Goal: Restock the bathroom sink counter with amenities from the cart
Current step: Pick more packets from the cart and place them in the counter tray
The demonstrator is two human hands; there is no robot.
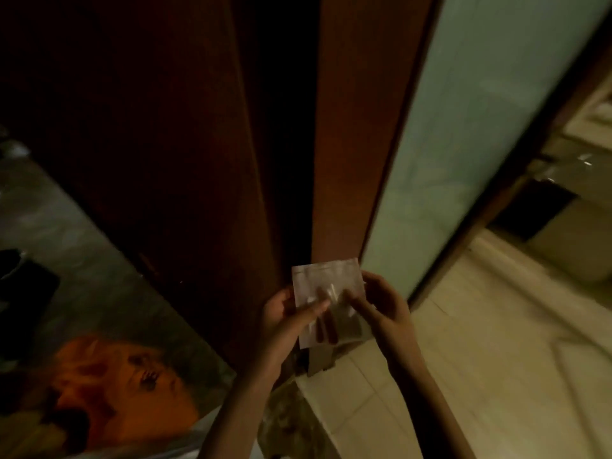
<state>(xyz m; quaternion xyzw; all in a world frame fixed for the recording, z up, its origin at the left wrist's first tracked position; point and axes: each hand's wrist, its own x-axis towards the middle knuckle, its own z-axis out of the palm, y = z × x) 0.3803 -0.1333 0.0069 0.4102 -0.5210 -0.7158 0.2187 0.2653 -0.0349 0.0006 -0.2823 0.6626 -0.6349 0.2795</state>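
You hold a small, flat plastic packet [326, 283], white at the top and see-through lower down, in both hands, straight in front of the tall reddish-brown wooden door post [344, 160] that runs up the middle of the view. The packet's upper edge overlaps the foot of that post. The picture is dim and blurred, so you cannot tell what the packet contains beyond a few pale flecks.

Your left hand [284, 319] grips the packet's left side: the thumb lies across its front, and fingers curled behind it show as dark shapes through the clear part. Your right hand [385, 306] pinches the packet's right side between thumb and fingertips, with the other fingers curled behind the edge. Both forearms reach up from the bottom of the view.

Just right of the post stands a pale green frosted glass panel [463, 144], and further right, at the post's base, lies a cream tiled floor [463, 376]. Left of the post is very dark wood, then a grey mottled stone surface [82, 260]. On that surface, well left of the post, sit a black object [23, 293] and, lower down, a blurred orange shape [116, 392] too unclear to identify.
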